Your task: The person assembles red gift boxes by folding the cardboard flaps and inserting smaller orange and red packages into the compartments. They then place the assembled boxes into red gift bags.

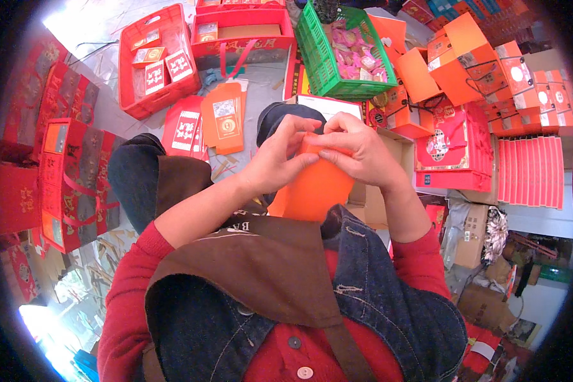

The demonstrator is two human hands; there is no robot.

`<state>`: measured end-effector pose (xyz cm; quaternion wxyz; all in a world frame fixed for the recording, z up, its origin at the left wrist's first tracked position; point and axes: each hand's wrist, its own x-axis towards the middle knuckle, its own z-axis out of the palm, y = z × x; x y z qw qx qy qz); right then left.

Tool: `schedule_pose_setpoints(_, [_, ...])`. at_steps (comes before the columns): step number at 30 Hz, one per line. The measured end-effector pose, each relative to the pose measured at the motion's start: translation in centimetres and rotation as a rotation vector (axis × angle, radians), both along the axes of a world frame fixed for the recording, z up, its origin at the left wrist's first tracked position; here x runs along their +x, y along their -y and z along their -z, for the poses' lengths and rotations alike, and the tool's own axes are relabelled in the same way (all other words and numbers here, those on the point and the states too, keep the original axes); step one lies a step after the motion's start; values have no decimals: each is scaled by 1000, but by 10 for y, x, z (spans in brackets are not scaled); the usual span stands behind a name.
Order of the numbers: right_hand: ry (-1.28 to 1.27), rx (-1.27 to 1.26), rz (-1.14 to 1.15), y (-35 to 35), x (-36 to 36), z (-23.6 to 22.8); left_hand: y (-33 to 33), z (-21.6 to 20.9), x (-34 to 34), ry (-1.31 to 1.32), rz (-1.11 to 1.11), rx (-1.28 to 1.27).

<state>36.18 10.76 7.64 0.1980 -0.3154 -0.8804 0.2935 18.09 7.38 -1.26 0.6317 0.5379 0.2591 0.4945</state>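
Observation:
In front of my lap I hold a plain orange box (pixel 315 191), its upper edge pinched between both hands. My left hand (pixel 279 154) is closed on the left part of that edge, thumb on the near face. From the other side my right hand (pixel 360 151) grips the same edge, with its thumb and fingertips close to those of the left. Whether a cord or flap lies between the fingertips I cannot make out. The lower part of the box is hidden behind my brown apron (pixel 261 267).
Flat orange and red box pieces (pixel 225 121) lie on the floor ahead. Beyond stand a red crate (pixel 126 70) with small packs and a green crate (pixel 312 54) of pink wrapped packets. Orange boxes (pixel 420 76) are stacked right; red gift boxes (pixel 54 184) stand left.

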Motion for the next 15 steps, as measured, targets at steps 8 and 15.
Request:
schedule_pose_setpoints(8, [-238,-128,214,10,31,20,-1,-3,-8,-17,-24,-6])
schedule_pose_setpoints(15, [-577,-305,451,41,18,49,1,6,-8,1,-31,11])
